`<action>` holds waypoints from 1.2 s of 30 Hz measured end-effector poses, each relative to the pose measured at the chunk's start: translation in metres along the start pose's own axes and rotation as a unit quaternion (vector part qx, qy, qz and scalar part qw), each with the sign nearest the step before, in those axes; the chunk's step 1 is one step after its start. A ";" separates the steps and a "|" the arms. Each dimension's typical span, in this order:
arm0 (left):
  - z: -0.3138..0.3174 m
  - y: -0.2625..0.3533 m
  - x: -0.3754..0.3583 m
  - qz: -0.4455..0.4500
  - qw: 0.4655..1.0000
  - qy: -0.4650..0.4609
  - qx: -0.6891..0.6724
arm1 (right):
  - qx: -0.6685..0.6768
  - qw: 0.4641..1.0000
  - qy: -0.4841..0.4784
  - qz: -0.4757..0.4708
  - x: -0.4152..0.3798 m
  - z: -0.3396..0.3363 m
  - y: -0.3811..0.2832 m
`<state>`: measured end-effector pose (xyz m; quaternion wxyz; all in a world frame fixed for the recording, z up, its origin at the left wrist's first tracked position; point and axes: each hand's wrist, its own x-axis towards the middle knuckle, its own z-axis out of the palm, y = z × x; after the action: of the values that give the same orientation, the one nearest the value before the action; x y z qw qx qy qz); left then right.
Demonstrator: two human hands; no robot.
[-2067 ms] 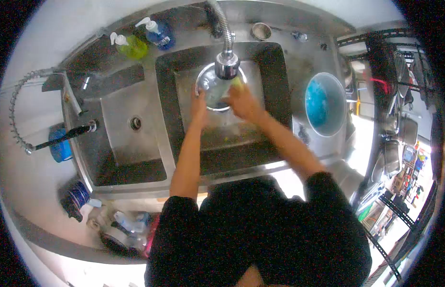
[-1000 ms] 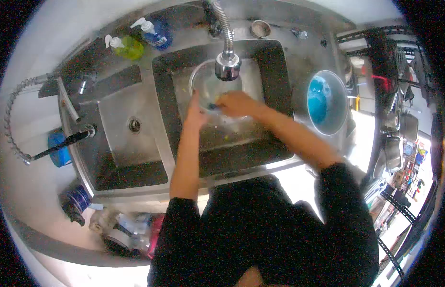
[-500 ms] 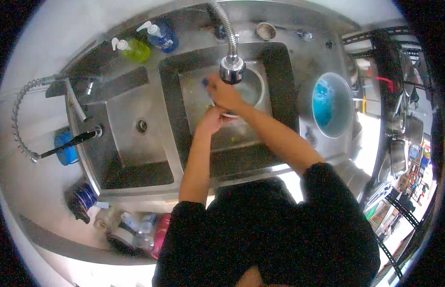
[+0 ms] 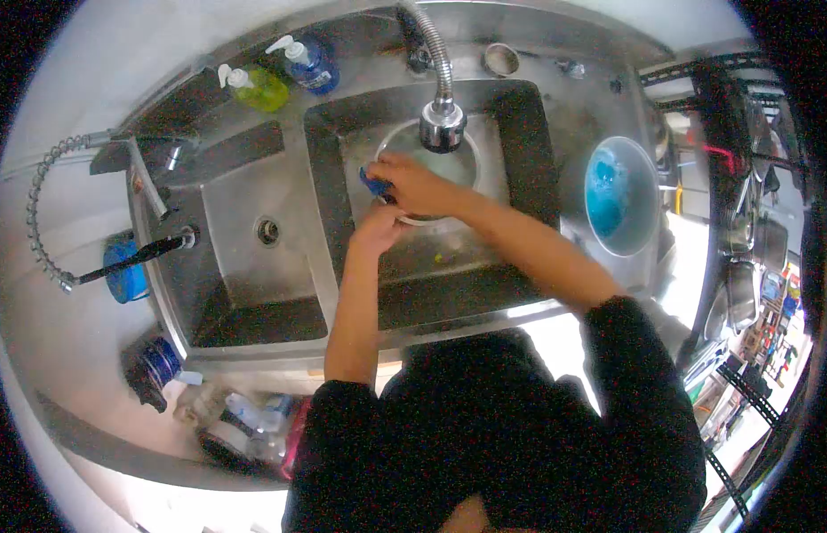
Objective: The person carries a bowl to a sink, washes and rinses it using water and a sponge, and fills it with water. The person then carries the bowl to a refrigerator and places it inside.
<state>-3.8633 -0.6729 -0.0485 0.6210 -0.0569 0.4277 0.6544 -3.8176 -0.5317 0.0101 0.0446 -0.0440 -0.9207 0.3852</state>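
Note:
A round, pale bowl [image 4: 472, 160] with a light rim sits in the right-hand sink basin [image 4: 342, 266], partly under the faucet head [image 4: 443, 129]. My left hand [image 4: 378, 229] is closed on the bowl's near-left rim, its fingertips partly hidden. Just above it, my right hand [image 4: 411, 185] grips a blue scrubbing sponge [image 4: 374, 183] at the bowl's left edge. Part of the sponge is covered by my fingers. Both hands are close together, and my right forearm crosses the bowl's near side.
A tub of blue soapy liquid [image 4: 623, 197] stands on the right counter. Green [image 4: 260, 89] and blue [image 4: 314, 71] pump bottles stand behind the sinks, near a small round metal dish [image 4: 501, 59]. At left are a second basin [image 4: 253, 266] and a spray hose [image 4: 133, 258].
My right hand has moved left and down with the sponge, closer to my left hand. The bowl has shifted slightly left in the basin. The view has moved a little.

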 end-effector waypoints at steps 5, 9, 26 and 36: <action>0.008 0.023 -0.008 -0.073 0.984 0.074 0.147 | -0.006 0.992 0.083 0.098 0.014 0.010 0.027; -0.016 0.024 -0.003 -0.049 0.994 0.051 0.080 | 0.024 0.999 0.026 0.001 0.003 -0.015 -0.022; 0.006 -0.004 -0.006 0.103 0.945 -0.045 0.307 | -0.056 0.998 0.006 0.027 0.002 -0.003 0.008; -0.001 0.016 -0.027 0.086 0.964 0.034 0.248 | 0.114 0.985 -0.115 0.056 -0.016 0.005 0.011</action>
<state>-3.8715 -0.6913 -0.0249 0.5416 0.1138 0.6012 0.5764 -3.8021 -0.5293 -0.0020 -0.0782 -0.0451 -0.8659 0.4920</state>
